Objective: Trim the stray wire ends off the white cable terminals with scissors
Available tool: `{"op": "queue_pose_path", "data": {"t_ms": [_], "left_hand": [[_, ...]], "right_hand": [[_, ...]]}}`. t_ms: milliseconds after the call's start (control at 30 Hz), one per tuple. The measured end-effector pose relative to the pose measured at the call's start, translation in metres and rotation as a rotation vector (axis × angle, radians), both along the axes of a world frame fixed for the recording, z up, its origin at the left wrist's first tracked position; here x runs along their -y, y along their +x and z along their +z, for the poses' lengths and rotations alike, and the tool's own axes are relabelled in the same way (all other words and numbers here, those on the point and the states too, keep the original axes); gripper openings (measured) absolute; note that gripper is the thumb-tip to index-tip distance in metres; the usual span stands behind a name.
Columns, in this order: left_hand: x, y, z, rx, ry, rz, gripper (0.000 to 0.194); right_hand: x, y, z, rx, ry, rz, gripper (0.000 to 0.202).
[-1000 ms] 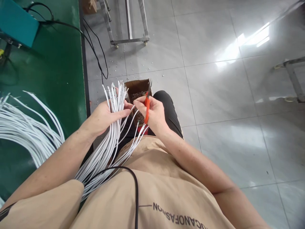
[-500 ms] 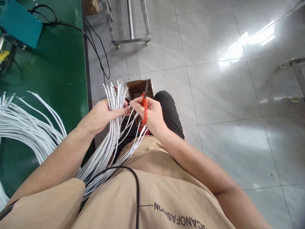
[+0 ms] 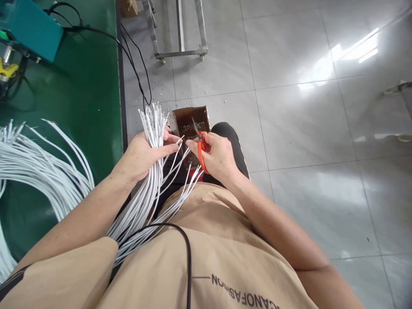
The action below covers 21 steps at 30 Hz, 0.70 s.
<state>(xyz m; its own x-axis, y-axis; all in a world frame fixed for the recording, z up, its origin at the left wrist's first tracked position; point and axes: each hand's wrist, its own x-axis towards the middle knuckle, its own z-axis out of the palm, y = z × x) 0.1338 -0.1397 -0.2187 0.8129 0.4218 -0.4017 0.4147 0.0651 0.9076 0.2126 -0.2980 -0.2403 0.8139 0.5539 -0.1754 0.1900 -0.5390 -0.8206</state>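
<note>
Left hand (image 3: pixel 140 156) and right hand (image 3: pixel 220 152) are both curled closed around something, near each other in front of the person's body. At far left, a boxy teal device (image 3: pixel 35 32) sits on a smooth green tabletop (image 3: pixel 90 81), with a curving swath of long white cables (image 3: pixel 38 171) lying nearer the person. Next comes a thick bundle of thin white plastic-coated cables (image 3: pixel 154 128), gripped between the left thumb and palm; its frayed tips point away from the body and its length trails down toward the lap. The left thumb and fingertips also pinch a single wire, drawn off to the bundle's right. Beyond the hands, between them in view, is an open brown cardboard box (image 3: pixel 190 112) with small pale scraps inside. The right fingers hold orange-red-handled metal scissors (image 3: pixel 202 156), blades pointing up over the box; whether the right fingertips touch the nearby loose wires is unclear. Grey floor tiles (image 3: pixel 305 141) fill the right.
</note>
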Motion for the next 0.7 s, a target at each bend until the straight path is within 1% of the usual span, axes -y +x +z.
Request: {"op": "queue_pose_path", "data": {"t_ms": [67,133,300,467,700], "left_hand": [[0.001,0.000,-0.001,-0.008,0.036,0.014,0.027],[0.003,0.000,-0.001,-0.003,0.049,0.021,0.025],[0.006,-0.001,0.000,0.048,0.036,0.031,0.023],[0.007,-0.001,0.000,0.036,0.096,0.011,0.020],[0.010,-0.002,0.001,0.051,0.063,0.001,0.019]], "right_hand": [[0.001,-0.004,-0.002,0.082,-0.138,0.086,0.045],[-0.001,-0.008,-0.005,0.103,-0.193,0.143,0.048],[-0.005,-0.012,-0.003,0.129,-0.219,0.188,0.051],[-0.006,-0.013,0.001,0.150,-0.273,0.218,0.052],[-0.007,-0.014,-0.004,0.248,-0.281,0.233,0.056]]}}
